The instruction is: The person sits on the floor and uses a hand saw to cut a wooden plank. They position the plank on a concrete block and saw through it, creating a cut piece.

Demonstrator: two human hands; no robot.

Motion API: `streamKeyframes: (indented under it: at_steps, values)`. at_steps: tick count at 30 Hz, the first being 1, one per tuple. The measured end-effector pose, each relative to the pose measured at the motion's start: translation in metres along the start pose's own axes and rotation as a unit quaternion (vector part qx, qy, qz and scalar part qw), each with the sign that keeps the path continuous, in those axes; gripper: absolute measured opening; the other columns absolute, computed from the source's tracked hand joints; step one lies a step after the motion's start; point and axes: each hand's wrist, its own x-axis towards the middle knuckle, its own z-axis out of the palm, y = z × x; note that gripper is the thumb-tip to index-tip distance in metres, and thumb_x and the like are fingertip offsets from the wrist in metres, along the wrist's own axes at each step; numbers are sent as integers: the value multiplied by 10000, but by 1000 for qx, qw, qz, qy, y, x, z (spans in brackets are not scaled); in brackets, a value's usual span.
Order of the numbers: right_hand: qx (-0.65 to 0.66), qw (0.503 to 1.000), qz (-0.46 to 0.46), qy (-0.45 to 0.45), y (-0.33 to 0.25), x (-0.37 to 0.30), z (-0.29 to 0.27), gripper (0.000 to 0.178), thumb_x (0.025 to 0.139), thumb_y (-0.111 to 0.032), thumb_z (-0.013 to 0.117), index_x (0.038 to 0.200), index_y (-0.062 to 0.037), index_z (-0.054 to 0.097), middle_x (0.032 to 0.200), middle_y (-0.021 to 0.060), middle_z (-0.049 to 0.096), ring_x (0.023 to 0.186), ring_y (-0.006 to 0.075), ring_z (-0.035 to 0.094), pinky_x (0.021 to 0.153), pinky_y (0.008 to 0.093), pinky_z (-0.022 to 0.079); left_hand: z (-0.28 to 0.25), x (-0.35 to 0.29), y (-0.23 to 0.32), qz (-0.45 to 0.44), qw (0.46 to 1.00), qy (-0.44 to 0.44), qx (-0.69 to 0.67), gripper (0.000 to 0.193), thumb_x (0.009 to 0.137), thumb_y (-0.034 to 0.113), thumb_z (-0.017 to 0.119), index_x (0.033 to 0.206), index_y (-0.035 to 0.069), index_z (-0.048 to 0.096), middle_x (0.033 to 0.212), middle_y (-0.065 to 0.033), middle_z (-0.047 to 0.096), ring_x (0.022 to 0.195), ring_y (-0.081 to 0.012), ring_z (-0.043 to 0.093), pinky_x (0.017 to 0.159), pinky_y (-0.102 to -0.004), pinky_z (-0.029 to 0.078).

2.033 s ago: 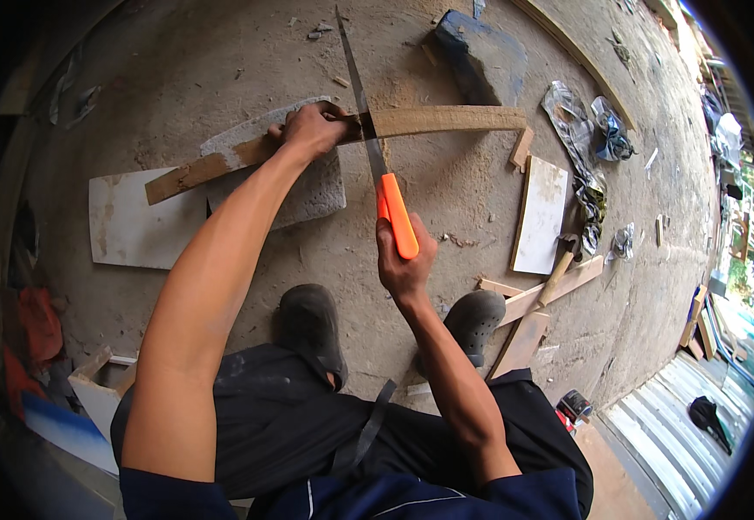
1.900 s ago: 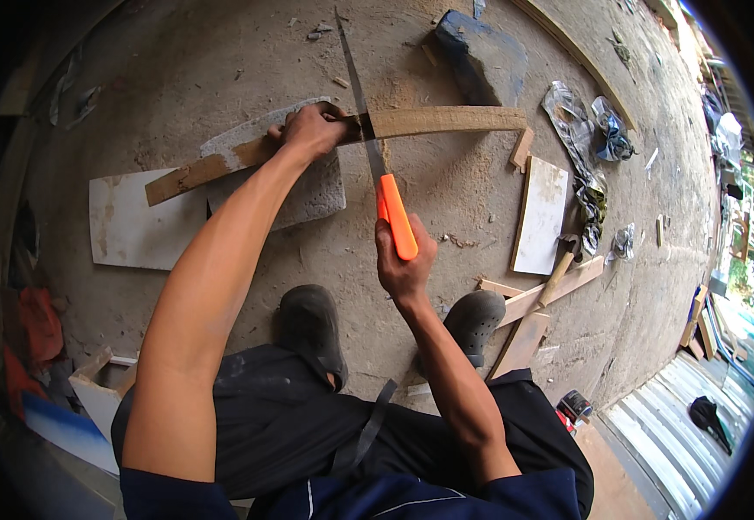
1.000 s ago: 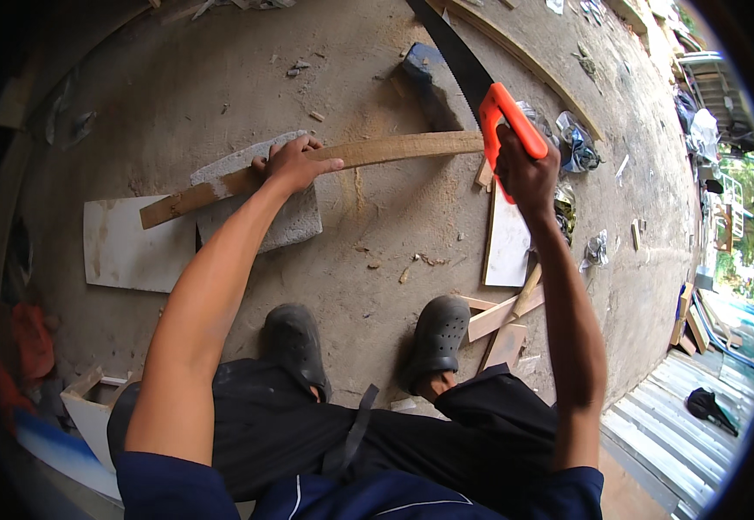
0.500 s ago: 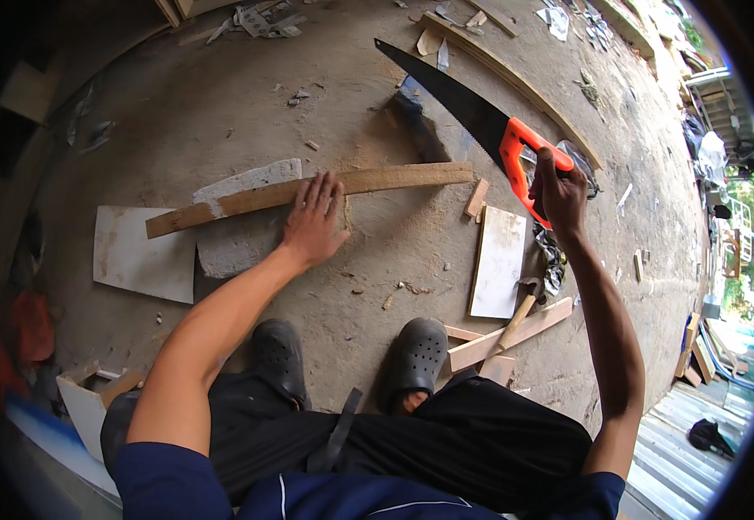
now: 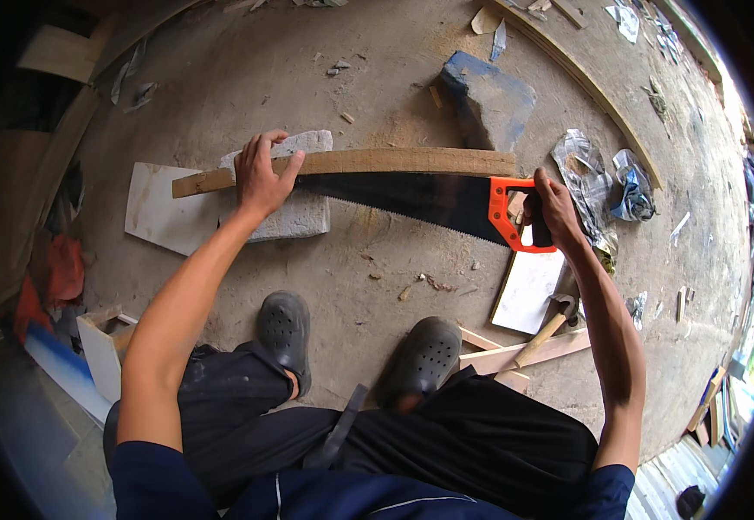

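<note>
A long wooden strip (image 5: pixel 411 161) lies crosswise in front of me, its left part over a pale concrete block (image 5: pixel 294 221). My left hand (image 5: pixel 260 178) grips the strip above the block, fingers over its far side. My right hand (image 5: pixel 557 210) is closed round the orange and black handle of a handsaw (image 5: pixel 420 203). The black blade runs alongside the strip's near edge, teeth toward me and tip close to my left hand. Whether blade and strip touch, I cannot tell.
Behind the strip sits a blue-stained stone block (image 5: pixel 498 100). White boards lie at left (image 5: pixel 165 204) and right (image 5: pixel 528 290). A hammer (image 5: pixel 543 338) rests across wood offcuts near my right shoe (image 5: pixel 424 355). Crumpled plastic (image 5: pixel 585 173) and a long batten (image 5: pixel 585 82) are farther right.
The saw has swung down from its raised, slanted position to lie alongside the strip. My left hand has moved left along the strip and now grips it instead of lying flat.
</note>
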Motion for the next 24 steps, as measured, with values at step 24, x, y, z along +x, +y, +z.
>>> streamKeyframes:
  at_steps: [24]
  values:
    - [-26,997,68,-28,11,14,19,478,924,-473,565,795,-12,542,548,57,540,414,142,512,400,274,405,17,-18,18,270,955,-121,-3,642,728,592,689,1146,109,627,1046,-69,617,1032,-252,553,973,-401,363]
